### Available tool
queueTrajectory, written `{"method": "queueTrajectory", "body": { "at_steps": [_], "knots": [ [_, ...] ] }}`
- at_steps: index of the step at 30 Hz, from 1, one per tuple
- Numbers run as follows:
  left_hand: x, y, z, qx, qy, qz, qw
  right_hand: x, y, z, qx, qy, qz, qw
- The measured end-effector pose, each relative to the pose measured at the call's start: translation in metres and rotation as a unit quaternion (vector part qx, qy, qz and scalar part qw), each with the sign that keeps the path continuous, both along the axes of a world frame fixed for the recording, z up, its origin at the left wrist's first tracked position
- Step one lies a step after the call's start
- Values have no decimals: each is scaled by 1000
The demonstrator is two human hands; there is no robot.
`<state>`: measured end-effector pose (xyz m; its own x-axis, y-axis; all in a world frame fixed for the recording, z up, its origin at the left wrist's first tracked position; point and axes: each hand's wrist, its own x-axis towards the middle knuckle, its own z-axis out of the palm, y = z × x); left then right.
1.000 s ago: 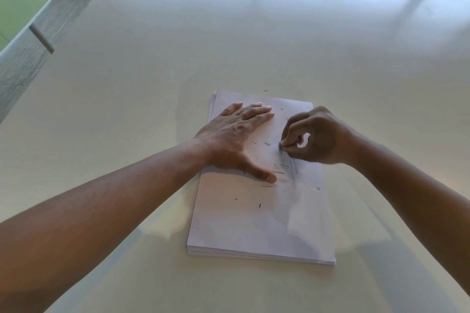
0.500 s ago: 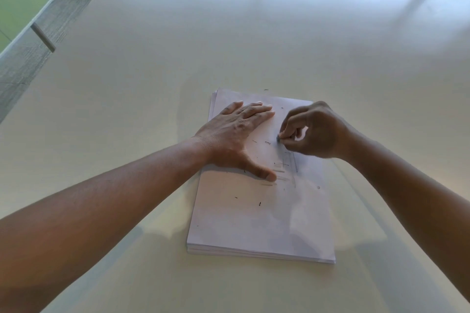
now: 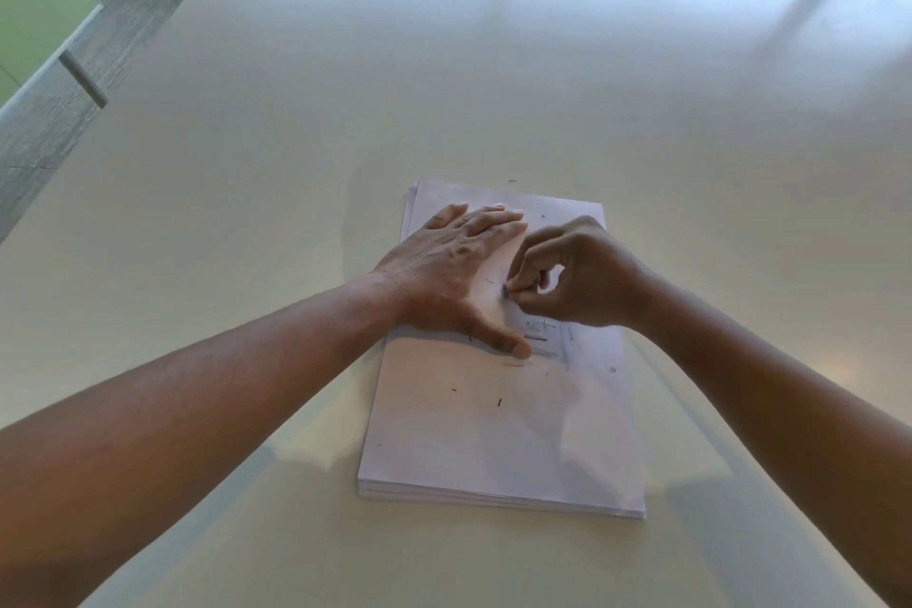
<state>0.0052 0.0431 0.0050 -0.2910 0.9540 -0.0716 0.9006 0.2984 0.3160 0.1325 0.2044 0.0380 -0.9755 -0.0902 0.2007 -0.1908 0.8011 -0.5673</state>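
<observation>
Paper stack (image 3: 498, 434) lies under both hands. Left hand (image 3: 454, 277) presses flat on it, fingers straight, thumb spread, likely to stop the top sheet shifting. Right hand (image 3: 577, 281), just beside it, pinches a small dark eraser (image 3: 506, 291) against the sheet.

White paper stack (image 3: 498, 434) lay flat on table (image 3: 345, 114), near centre, long edges running near to far, sheets slightly fanned at far-left corner. Top sheet showed faint grey lines right of middle and scattered dark crumbs. Small dark nub (image 3: 505, 291), pinched in right hand (image 3: 577, 277), touched the sheet just beyond those lines.
</observation>
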Motion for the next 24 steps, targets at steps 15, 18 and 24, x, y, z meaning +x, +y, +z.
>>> {"method": "queueTrajectory", "body": {
  "at_steps": [15,18,24],
  "knots": [
    [0,1,-2,4,3,4,1000,8,-5,0,-4,-16,48,999],
    [0,-1,-2,3,-1,3,1000,2,6,2,11,3,11,1000],
    [1,1,0,7,2,-1,1000,-2,-14,-3,-5,35,3,999]
  ]
}}
